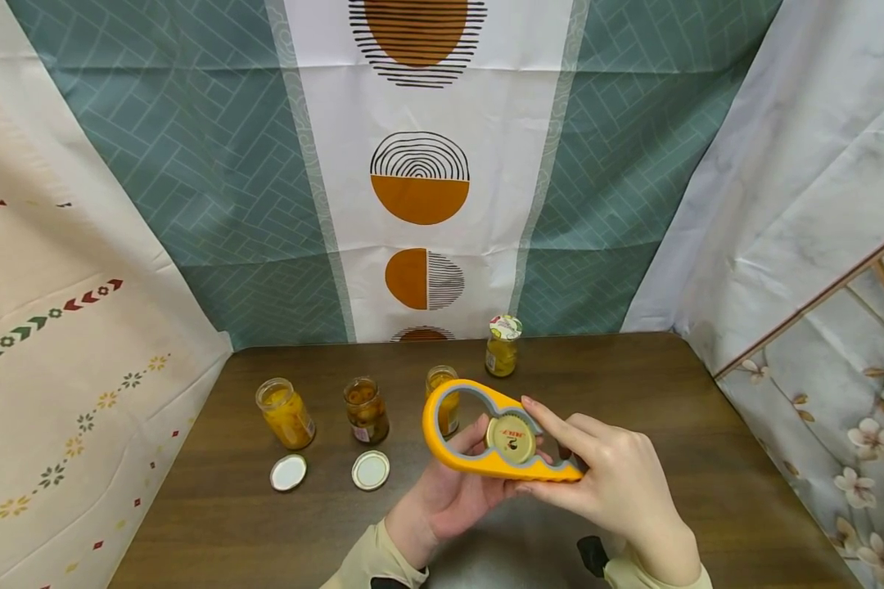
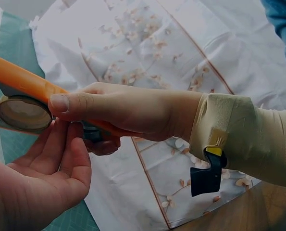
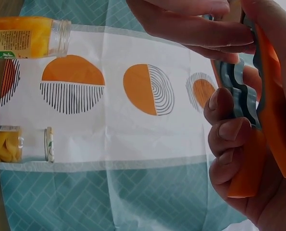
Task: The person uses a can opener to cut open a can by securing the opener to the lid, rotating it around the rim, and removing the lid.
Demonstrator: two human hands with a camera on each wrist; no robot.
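My right hand (image 1: 619, 470) grips the handles of a yellow-orange jar opener (image 1: 436, 425) with grey inner edges; its fingers wrap the orange handle (image 3: 248, 166) in the right wrist view. A gold jar lid (image 1: 511, 438) with red print sits inside the opener's loop. From below, the left wrist view shows the lid's hollow underside (image 2: 25, 114), with no jar attached. My left hand (image 1: 457, 491) is under the opener, thumb at one side of the lid and fingertips at the other, pinching it. Part of those fingers is hidden by the opener.
Open jars stand on the brown table: a yellow-filled jar (image 1: 287, 415), a dark-filled jar (image 1: 366, 411) and another yellow jar (image 1: 442, 376) partly behind the opener. A lidded jar (image 1: 501, 348) stands at the back. A white lid (image 1: 288, 473) and a pale lid (image 1: 371, 470) lie in front.
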